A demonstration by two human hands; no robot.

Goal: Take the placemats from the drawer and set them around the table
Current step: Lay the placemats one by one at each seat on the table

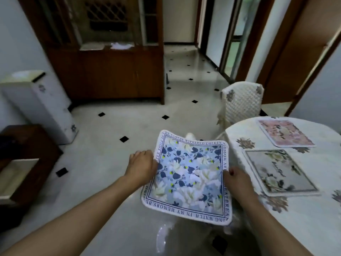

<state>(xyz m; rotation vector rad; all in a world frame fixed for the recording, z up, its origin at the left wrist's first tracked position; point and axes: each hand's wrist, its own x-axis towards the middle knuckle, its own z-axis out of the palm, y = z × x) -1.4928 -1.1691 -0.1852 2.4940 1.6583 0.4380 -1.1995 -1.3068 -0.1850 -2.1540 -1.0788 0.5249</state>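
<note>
At the far left we saw a dark wooden drawer unit (27,159) with its drawer pulled open, and behind it a white covered appliance (44,106) against the wall. Our left hand (142,166) gripped the left edge of the blue floral placemat (188,176), fingers curled under it. The placemat hung in the air over the tiled floor (110,145), just left of the table's edge, held nearly flat. Our right hand (237,180) pinched its right edge, thumb on top. Further right, the round table (304,228) with its white cloth already carried two placemats: a grey floral placemat (278,172) nearer us and a pink floral placemat (284,133) beyond it, close together. A quilted white chair (241,102) stood behind the table.
</note>
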